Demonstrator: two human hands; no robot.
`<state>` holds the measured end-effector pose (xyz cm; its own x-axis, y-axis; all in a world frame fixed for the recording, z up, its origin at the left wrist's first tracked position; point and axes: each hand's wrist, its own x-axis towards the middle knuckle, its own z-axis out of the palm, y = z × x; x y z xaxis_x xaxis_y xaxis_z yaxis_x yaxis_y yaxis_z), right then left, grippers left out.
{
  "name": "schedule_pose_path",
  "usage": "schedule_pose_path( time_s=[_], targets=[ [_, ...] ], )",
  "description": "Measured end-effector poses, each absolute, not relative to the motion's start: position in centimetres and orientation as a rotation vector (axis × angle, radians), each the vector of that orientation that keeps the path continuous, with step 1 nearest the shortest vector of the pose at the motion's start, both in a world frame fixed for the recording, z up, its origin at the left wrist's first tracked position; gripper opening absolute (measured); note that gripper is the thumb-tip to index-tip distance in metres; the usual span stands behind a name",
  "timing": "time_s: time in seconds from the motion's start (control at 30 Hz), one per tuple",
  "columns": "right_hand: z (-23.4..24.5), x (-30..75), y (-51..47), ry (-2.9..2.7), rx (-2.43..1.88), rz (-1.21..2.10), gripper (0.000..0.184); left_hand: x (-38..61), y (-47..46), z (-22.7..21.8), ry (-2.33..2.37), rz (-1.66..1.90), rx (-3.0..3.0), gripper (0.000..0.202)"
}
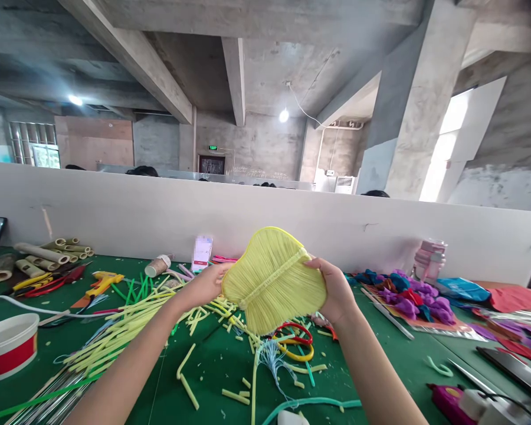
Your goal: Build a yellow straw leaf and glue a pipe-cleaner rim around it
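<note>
Fan (274, 283) held btwn L fingers (220, 271) & R fingers (317, 264).

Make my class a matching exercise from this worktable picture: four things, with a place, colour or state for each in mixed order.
Things
1. leaf-shaped piece
2. wide cup
3. glue gun
4. bottle

Descriptions
A. pink, near the partition
B. white with a red band
C. held by the left hand and right hand
D. yellow, lying down

Pairs: 1-C, 2-B, 3-D, 4-A
</note>
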<state>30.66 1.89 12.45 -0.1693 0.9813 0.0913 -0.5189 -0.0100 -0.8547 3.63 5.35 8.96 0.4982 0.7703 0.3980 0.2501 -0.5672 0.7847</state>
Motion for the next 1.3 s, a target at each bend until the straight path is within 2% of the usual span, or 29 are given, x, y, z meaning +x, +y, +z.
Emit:
schedule_pose_path(
  time_s=[0.07, 0.13, 0.3, 0.43, 0.67, 0.8, 0.93, 1.3],
  targets=[
    [12.2, 30.7, 2.0, -0.988, -0.663, 1.549, 0.039, 2.9, 4.9, 9.8, 0.805, 0.985, 1.835, 0.044],
    [12.0, 30.7, 2.0, -1.054, -0.659, 1.574, 0.041, 2.7, 4.3, 10.5, 0.782, 1.046, 1.642, 0.036],
    [11.9, 30.4, 1.7, -1.236, -0.703, 1.592, 0.04, 3.4, 3.1, 11.2, 0.676, 1.053, 1.639, 0.037],
    [12.0, 30.4, 1.5, -1.33, -0.717, 1.581, 0.036, 4.0, 2.7, 11.4, 0.762, 1.071, 1.726, 0.031],
    [12.3, 30.7, 1.7, -1.291, -0.797, 1.529, 0.04, 4.9, 2.4, 11.4, 0.89, 1.153, 1.721, 0.035],
    [12.6, 31.4, 1.8, -1.246, -0.822, 1.466, 0.044, 4.1, 2.2, 11.7, 0.784, 0.882, 1.678, 0.039],
    [12.7, 31.9, 1.8, -1.264, -0.793, 1.43, 0.045, 3.1, 2.3, 11.6, 0.793, 0.721, 1.686, 0.031],
    [12.5, 31.1, 1.6, -1.239, -0.851, 1.394, 0.045, 4.7, 1.5, 11.4, 1.042, 0.889, 1.951, 0.021]
  ],
)
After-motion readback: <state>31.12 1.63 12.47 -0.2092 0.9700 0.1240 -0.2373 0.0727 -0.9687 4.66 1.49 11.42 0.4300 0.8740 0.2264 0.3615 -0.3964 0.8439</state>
